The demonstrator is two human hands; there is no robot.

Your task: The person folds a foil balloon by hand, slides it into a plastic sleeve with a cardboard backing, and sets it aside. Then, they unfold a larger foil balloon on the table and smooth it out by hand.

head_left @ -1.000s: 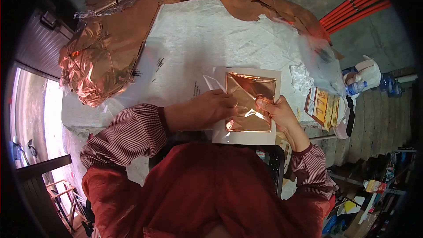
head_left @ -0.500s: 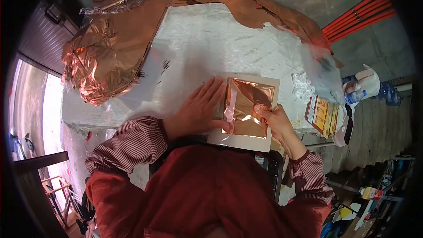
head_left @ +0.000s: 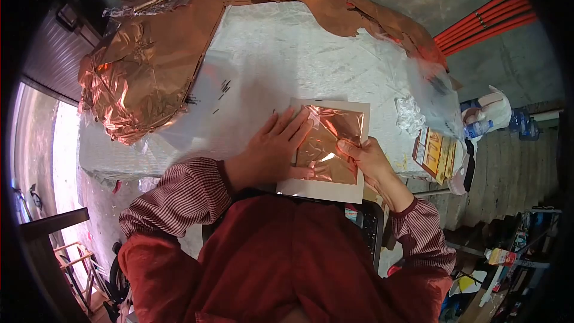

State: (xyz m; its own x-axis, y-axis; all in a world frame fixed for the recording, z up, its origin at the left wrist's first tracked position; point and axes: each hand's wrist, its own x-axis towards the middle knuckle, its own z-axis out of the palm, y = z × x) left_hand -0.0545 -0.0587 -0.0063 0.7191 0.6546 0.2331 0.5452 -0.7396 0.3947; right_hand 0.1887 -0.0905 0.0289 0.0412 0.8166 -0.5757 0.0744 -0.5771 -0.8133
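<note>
A shiny copper-coloured foil sheet (head_left: 332, 155) lies on a pale flat card (head_left: 320, 191) at the near edge of the white-covered table. My left hand (head_left: 269, 148) rests flat along the left side of the foil, fingers stretched out and thumb across its lower left corner. At the right edge, my right hand (head_left: 372, 160) grips the foil and card, thumb on top and fingers curled partly out of sight beneath. Light creases run across the foil, with a folded-over strip near its upper left.
Large copper-coloured sheets (head_left: 152, 60) are heaped on the left, and more brown sheets (head_left: 341, 15) line the far edge. Crumpled white plastic (head_left: 409, 115) and a yellow box (head_left: 434, 152) sit to the right. Plastic bottles (head_left: 478, 128) stand beyond the table (head_left: 269, 48).
The left fingers have slid over the foil's upper left edge, and the pale strip there now shows only near the top. Card and foil have shifted slightly left in view.
</note>
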